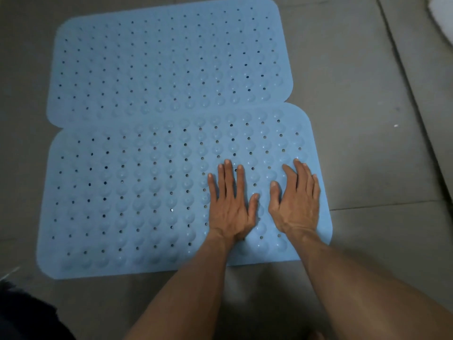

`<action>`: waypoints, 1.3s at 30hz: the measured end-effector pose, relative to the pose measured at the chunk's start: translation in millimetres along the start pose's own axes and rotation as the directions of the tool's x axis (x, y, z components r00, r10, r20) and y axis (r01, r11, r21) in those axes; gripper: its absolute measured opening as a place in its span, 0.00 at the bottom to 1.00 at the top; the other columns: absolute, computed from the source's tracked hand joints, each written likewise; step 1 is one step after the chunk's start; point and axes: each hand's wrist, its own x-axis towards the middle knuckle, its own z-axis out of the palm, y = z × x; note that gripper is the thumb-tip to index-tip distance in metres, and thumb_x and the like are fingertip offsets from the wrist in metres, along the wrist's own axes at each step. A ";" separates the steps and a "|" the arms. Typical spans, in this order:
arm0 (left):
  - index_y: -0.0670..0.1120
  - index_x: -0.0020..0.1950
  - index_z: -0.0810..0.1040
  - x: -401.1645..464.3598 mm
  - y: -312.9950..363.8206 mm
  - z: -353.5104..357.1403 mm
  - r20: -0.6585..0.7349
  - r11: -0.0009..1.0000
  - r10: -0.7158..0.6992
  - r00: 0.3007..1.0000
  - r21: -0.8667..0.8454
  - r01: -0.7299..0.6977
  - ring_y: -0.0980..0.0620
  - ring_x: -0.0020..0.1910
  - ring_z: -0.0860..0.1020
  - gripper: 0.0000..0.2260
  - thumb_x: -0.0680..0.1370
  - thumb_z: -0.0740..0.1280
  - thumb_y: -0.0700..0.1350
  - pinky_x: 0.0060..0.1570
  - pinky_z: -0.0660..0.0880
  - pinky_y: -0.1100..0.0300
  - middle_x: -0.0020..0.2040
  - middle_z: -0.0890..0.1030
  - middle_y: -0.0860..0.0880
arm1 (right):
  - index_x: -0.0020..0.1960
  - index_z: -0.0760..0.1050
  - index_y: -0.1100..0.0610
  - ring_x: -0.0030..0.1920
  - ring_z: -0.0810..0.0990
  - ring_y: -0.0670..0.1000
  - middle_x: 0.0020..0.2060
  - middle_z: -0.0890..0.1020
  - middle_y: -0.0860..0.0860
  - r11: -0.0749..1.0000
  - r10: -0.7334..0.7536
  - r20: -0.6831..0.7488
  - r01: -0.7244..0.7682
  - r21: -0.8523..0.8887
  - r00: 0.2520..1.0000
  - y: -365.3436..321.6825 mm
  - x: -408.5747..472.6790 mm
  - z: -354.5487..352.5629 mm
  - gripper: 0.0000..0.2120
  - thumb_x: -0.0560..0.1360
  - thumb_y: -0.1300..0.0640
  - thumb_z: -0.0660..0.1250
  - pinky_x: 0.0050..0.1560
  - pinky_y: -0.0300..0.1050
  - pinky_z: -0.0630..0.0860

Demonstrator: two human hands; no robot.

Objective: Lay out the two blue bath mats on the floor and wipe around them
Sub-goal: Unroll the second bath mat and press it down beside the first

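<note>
— Mats: near mat [147,192] flat on floor [367,94], touching far mat [159,65] at 12 o'clock?
— Yes. Left hand [230,204], right hand [296,200]: fingers straight, pressing near 4 o'clock. Smooth outward, seating suckers.

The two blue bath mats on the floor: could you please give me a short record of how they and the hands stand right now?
near mat: flat on grey floor, suction cups up
far mat: flat, its near edge meeting or slightly overlapped by the near mat
left hand: palm down on near mat, fingers straight
right hand: palm down on near mat, close to its right edge
cloth for wiping: none in view
</note>
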 end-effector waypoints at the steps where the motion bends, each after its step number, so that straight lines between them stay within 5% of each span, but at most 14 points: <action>1: 0.41 0.80 0.43 -1.2 -0.4 0.0 -0.004 1.000 0.000 1.000 -0.015 0.000 0.40 0.79 0.38 0.34 0.82 0.47 0.60 0.76 0.44 0.37 0.79 0.39 0.38 | 0.75 0.64 0.53 0.79 0.57 0.55 0.78 0.63 0.54 1.000 -0.007 0.005 0.007 -0.004 1.000 -0.4 -0.8 -0.1 0.25 0.82 0.44 0.54 0.79 0.57 0.53; 10: 0.43 0.81 0.42 -1.4 -7.4 -1.8 0.013 0.992 0.017 1.000 -0.125 -0.015 0.44 0.79 0.35 0.31 0.82 0.41 0.59 0.76 0.38 0.41 0.80 0.37 0.41 | 0.75 0.64 0.55 0.79 0.57 0.57 0.78 0.62 0.56 0.999 -0.024 0.026 0.024 -0.024 0.999 0.2 1.1 0.7 0.25 0.83 0.45 0.54 0.80 0.58 0.52; 16: 0.44 0.80 0.40 -10.5 -38.1 -46.1 0.150 0.989 0.081 0.985 -0.137 -0.061 0.43 0.79 0.38 0.35 0.77 0.32 0.61 0.75 0.31 0.47 0.80 0.39 0.42 | 0.76 0.62 0.58 0.79 0.54 0.59 0.79 0.59 0.58 0.997 0.005 0.176 0.008 -0.075 0.984 -27.8 4.2 -33.4 0.28 0.82 0.43 0.55 0.80 0.57 0.49; 20: 0.43 0.80 0.40 -39.2 -73.8 -119.0 0.243 0.994 -0.047 0.969 -0.080 0.068 0.41 0.79 0.41 0.40 0.73 0.24 0.63 0.75 0.34 0.47 0.80 0.41 0.39 | 0.77 0.64 0.55 0.79 0.54 0.57 0.79 0.59 0.57 0.997 -0.049 0.254 0.064 -0.052 0.966 -73.9 8.1 -98.8 0.27 0.83 0.42 0.52 0.80 0.55 0.48; 25: 0.44 0.80 0.40 -80.5 -94.9 -236.4 0.324 0.979 -0.183 0.928 -0.026 0.202 0.42 0.80 0.47 0.29 0.84 0.42 0.56 0.78 0.42 0.46 0.80 0.44 0.40 | 0.75 0.66 0.55 0.78 0.57 0.57 0.78 0.62 0.56 0.995 -0.094 0.292 0.097 0.007 0.952 -136.7 10.1 -203.1 0.26 0.83 0.42 0.51 0.80 0.54 0.50; 39: 0.43 0.80 0.40 -128.1 -76.5 -544.5 0.236 0.908 -0.354 0.905 -0.145 0.393 0.44 0.80 0.51 0.29 0.84 0.43 0.57 0.78 0.46 0.47 0.80 0.49 0.40 | 0.72 0.71 0.55 0.75 0.62 0.57 0.74 0.67 0.57 0.982 -0.187 0.292 0.186 0.031 0.938 -246.3 46.5 -497.6 0.24 0.83 0.43 0.52 0.77 0.53 0.55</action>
